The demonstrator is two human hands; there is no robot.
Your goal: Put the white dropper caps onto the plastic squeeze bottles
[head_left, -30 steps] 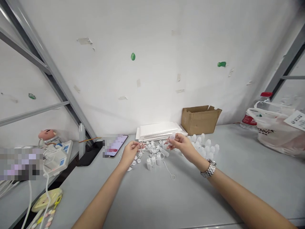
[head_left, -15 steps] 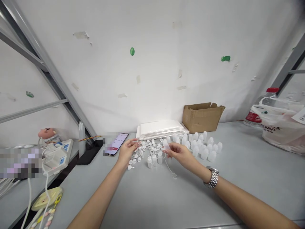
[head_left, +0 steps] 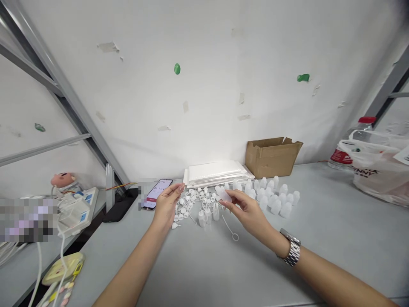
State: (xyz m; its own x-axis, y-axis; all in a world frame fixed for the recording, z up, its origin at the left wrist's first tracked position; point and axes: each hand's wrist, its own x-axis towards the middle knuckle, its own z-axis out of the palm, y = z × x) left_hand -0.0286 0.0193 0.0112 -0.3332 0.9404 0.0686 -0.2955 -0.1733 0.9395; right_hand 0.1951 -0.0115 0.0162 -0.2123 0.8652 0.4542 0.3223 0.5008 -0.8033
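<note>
White, translucent bottle [head_left: 225,195] pinched between right fingers [head_left: 236,195], above surface [head_left: 204,264]. Left fingers [head_left: 175,194] nearly closed beside loose caps [head_left: 192,192]; any grip impossible to tell. Standing bottles [head_left: 275,207] near right fingers, in front of cardboard box [head_left: 271,161].

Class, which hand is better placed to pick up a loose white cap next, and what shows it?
Left, most likely: the left hand is beside the white caps with nothing visible in its grasp, while the right hand holds a small bottle.
</note>
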